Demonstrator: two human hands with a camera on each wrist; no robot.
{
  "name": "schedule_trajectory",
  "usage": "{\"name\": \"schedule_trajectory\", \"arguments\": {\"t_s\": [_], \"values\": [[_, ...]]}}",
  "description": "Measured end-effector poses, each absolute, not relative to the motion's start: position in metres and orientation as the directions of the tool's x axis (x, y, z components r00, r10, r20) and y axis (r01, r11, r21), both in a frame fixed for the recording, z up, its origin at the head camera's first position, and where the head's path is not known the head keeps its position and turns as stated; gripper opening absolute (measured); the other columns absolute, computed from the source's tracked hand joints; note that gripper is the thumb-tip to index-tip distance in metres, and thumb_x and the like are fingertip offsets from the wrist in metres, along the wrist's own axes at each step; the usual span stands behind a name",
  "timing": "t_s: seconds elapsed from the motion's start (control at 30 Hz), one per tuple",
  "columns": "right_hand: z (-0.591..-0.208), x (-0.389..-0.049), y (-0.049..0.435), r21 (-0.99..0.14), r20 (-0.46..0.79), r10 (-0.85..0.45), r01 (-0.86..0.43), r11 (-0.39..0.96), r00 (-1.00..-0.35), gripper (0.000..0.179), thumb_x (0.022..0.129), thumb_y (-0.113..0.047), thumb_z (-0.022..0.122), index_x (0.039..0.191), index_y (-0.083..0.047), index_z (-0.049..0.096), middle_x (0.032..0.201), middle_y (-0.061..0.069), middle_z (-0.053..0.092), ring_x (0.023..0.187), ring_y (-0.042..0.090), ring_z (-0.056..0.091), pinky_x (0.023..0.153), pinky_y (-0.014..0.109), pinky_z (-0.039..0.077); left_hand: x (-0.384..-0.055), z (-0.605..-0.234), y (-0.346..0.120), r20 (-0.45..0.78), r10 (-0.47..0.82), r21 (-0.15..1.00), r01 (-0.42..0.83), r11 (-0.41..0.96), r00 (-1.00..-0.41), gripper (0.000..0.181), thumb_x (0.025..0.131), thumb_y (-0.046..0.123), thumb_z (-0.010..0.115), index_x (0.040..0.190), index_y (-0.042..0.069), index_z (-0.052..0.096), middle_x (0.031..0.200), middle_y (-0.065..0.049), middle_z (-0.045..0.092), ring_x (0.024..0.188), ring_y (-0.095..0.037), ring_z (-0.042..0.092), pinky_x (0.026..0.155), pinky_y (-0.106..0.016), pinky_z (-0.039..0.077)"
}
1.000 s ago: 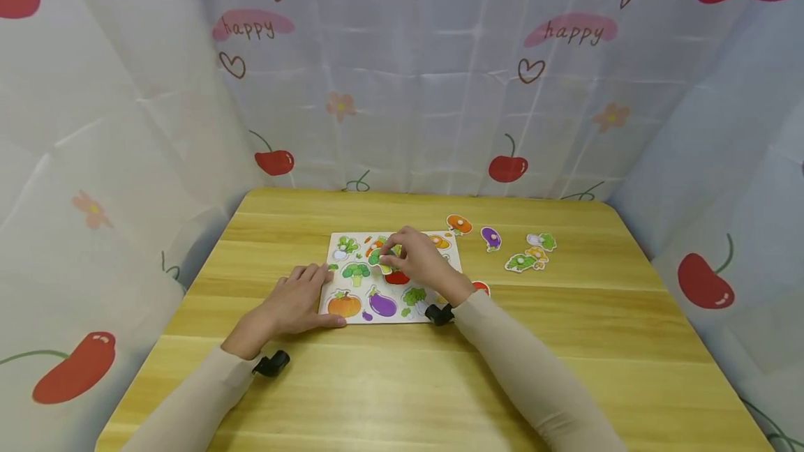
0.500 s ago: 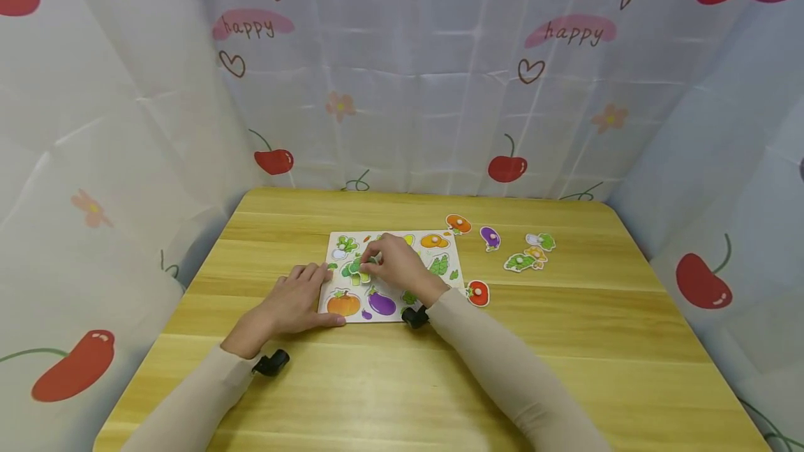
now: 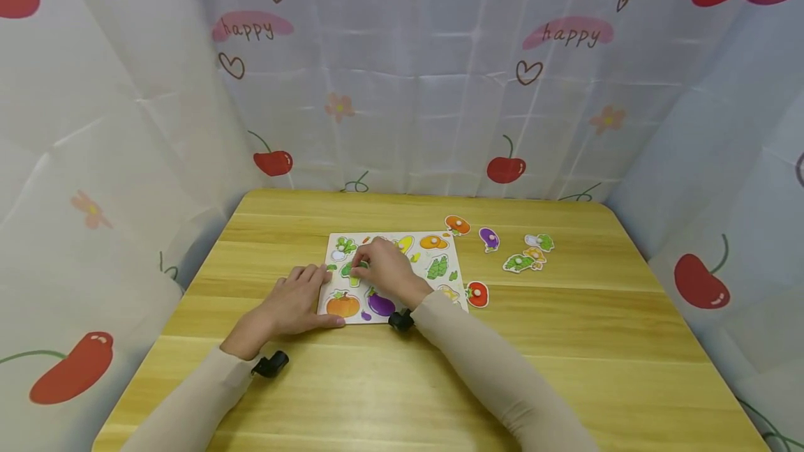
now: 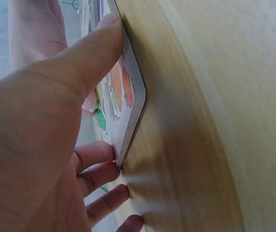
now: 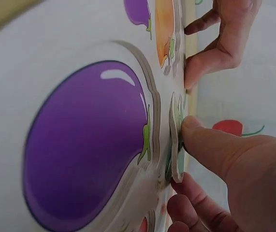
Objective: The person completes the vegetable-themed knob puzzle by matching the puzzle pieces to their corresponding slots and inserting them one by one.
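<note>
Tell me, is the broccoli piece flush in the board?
Not flush: in the right wrist view, the broccoli piece shows its edge raised above the board; the right hand pinches it.

I see the head view in even, moderately bright light, with pale streaks on the curtain and a soft sheen across the tabletop. In my left wrist view, blurry shadows lie beside the left hand; my right wrist view is dimmer, greying the white board.
</note>
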State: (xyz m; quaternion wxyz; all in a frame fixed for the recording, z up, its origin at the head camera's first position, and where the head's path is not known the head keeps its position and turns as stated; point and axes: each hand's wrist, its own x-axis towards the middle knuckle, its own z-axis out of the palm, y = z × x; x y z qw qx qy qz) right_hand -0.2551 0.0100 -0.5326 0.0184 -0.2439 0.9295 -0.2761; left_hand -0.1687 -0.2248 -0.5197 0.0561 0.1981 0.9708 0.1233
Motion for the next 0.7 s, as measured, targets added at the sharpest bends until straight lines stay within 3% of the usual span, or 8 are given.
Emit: {"name": "schedule_trajectory", "arguments": {"t_s": [0.4, 0.7], "values": [[-0.5269, -0.2463, 0.0057, -0.488, 0.089, -0.459, -0.440, 0.753, -0.884, 0.008, 0.105, -0.033, 0.091, 0.107, -0.025, 0.092, 0.109, 0.001, 0.071, 0.096, 0.013, 0.059, 0.080, 0.029, 0.051, -0.1711, -0.5251, -0.2260, -0.064, 0.391, 0.249, 0.365, 0.897, -0.918, 0.113, 0.095, 0.076, 0.085, 0.170, -0.001, 0.051, 0.168, -0.022, 0.057, 0.153, -0.052, 0.053, 0.110, -0.071, 0.052], [-0.5245, -0.2460, 0.0141, -0.517, 0.059, -0.457, -0.418, 0.747, -0.888, 0.019, 0.105, -0.036, 0.090, 0.121, -0.026, 0.091, 0.118, 0.001, 0.074, 0.104, 0.016, 0.066, 0.091, 0.036, 0.059, -0.1697, -0.5228, -0.2252, -0.059, 0.394, 0.245, 0.369, 0.897, -0.917, 0.113, 0.095, 0.077, 0.085, 0.170, -0.001, 0.052, 0.166, -0.022, 0.058, 0.152, -0.052, 0.054, 0.111, -0.070, 0.053]]}}
